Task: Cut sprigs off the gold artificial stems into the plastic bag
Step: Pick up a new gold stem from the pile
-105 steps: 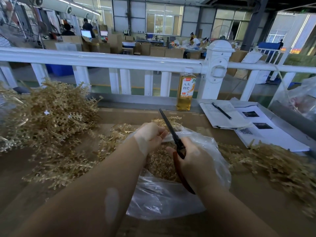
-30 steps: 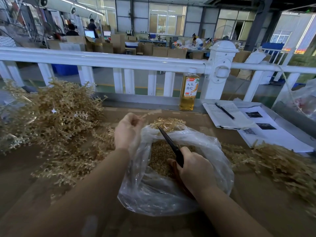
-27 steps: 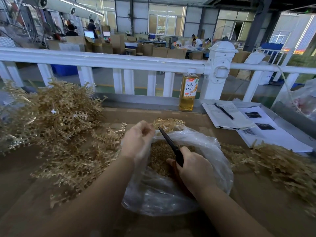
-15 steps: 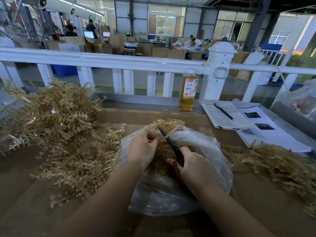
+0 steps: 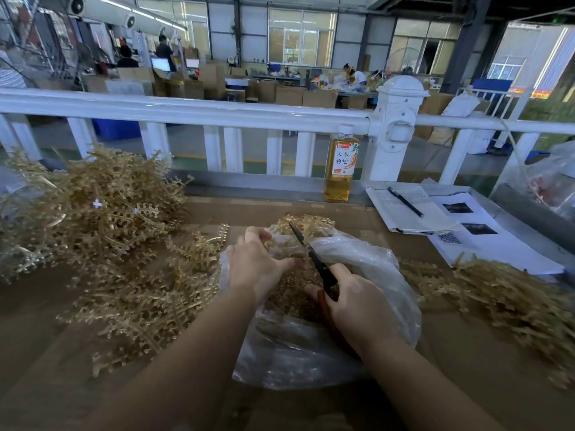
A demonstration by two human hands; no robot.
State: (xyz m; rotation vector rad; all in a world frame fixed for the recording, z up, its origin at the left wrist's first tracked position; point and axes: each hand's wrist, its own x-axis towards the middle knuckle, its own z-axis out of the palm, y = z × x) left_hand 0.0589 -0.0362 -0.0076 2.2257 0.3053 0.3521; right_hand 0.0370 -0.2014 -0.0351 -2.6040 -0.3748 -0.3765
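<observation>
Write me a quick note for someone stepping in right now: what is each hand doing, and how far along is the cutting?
Left hand pinches a gold stem over the open plastic bag. Right hand grips the scissors, blades pointing away over the bag.
Done: cut sprigs already lie in the bag.
Left: a big pile of gold stems on the left, another pile on the right; which is uncut I cannot tell.

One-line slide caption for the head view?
Left hand holds a gold stem over the plastic bag; right hand grips scissors.
</observation>
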